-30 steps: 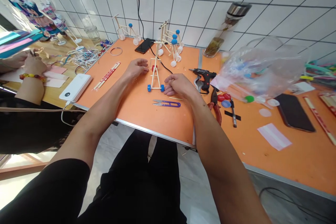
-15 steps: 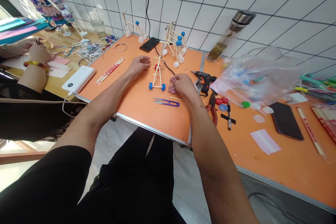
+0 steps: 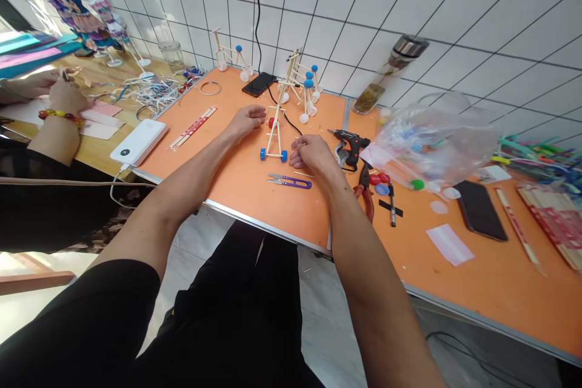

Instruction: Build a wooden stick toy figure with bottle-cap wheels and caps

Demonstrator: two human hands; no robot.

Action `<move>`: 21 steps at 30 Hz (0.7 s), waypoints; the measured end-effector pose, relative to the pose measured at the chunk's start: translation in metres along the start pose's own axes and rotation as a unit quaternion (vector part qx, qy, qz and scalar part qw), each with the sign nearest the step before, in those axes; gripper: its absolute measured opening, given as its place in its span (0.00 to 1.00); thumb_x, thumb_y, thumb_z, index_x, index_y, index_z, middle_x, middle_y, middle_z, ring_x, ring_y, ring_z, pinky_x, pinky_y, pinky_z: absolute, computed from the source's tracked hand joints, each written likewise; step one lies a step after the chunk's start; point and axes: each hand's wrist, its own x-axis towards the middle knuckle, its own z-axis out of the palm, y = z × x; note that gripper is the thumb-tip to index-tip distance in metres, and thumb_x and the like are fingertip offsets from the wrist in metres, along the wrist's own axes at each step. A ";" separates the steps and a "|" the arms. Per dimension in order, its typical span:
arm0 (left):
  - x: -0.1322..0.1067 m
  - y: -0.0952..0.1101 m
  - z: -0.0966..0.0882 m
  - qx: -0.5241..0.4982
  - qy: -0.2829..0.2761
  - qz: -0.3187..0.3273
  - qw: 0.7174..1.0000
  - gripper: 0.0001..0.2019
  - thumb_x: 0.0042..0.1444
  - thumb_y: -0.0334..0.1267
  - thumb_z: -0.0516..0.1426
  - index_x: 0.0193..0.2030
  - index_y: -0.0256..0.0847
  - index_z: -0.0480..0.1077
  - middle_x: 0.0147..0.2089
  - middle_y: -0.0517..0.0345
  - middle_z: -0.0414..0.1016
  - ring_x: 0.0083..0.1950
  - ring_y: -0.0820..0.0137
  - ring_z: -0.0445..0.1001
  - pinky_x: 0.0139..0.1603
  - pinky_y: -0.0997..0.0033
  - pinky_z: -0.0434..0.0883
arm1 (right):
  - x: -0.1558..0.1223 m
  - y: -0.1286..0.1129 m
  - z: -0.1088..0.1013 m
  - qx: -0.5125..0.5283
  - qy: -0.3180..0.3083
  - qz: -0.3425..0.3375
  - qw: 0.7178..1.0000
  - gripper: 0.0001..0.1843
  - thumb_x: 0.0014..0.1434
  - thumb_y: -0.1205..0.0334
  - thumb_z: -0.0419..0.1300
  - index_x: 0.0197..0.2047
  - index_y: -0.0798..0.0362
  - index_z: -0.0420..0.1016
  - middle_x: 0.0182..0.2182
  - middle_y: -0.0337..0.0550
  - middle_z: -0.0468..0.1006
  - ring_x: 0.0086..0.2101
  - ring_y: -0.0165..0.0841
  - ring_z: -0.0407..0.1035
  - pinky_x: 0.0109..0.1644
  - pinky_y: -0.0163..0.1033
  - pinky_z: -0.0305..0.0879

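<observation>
**Q:** How many stick-built wheeled models are present?
**A:** Two separate units: the front stick model point(image 3: 274, 136) and the rear-left stick model point(image 3: 231, 57). Behind the front unit stands one stick model cluster point(image 3: 302, 88); its unit count cannot be resolved.

**Q:** Tool count?
**A:** Three: one hot glue gun point(image 3: 350, 147), one pair of thread snips point(image 3: 290, 182), one pair of red-handled pliers point(image 3: 365, 197).

**Q:** Electronic devices?
**A:** Three: one rear smartphone point(image 3: 259, 84), one right smartphone point(image 3: 479, 210), one power bank point(image 3: 139, 142).

**Q:** Containers?
**A:** Three: one plastic bag point(image 3: 431, 145), one glass tumbler point(image 3: 171, 54), one glass bottle point(image 3: 391, 73).

**Q:** Grips on the wearer?
**A:** Two: one left grip point(image 3: 245, 121), one right grip point(image 3: 313, 154).
</observation>
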 end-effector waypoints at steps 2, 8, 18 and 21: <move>-0.002 0.000 0.003 -0.001 -0.007 0.004 1.000 0.30 0.41 0.25 0.65 0.55 0.41 0.83 0.60 0.44 0.94 0.68 0.50 0.92 0.80 0.46 0.82 | 0.000 0.000 0.001 -0.001 0.001 -0.005 1.000 0.19 0.79 0.82 0.56 0.42 0.50 0.78 0.26 0.41 0.86 0.26 0.35 0.85 0.32 0.35 0.81; -0.007 0.009 0.000 0.038 0.024 0.059 0.997 0.24 0.55 0.28 0.68 0.60 0.40 0.84 0.69 0.38 0.93 0.70 0.51 0.91 0.74 0.51 0.83 | 0.013 0.008 0.005 -0.050 0.081 -0.143 0.985 0.12 0.75 0.75 0.62 0.44 0.49 0.84 0.34 0.40 0.90 0.33 0.37 0.88 0.47 0.42 0.84; -0.020 0.034 0.012 0.130 0.059 0.169 0.975 0.03 0.70 0.33 0.70 0.42 0.42 0.84 0.45 0.55 0.89 0.46 0.65 0.82 0.55 0.65 0.76 | 0.023 0.008 0.032 -0.079 0.091 -0.262 0.957 0.09 0.75 0.58 0.71 0.53 0.50 0.92 0.47 0.47 0.96 0.49 0.48 0.90 0.62 0.52 0.82; -0.036 0.047 0.018 0.110 0.052 0.134 0.983 0.15 0.71 0.30 0.69 0.31 0.43 0.77 0.31 0.63 0.76 0.35 0.70 0.70 0.44 0.66 0.67 | 0.028 0.010 0.036 -0.060 0.074 -0.249 0.964 0.09 0.75 0.56 0.71 0.50 0.50 0.92 0.45 0.47 0.96 0.49 0.48 0.90 0.59 0.51 0.81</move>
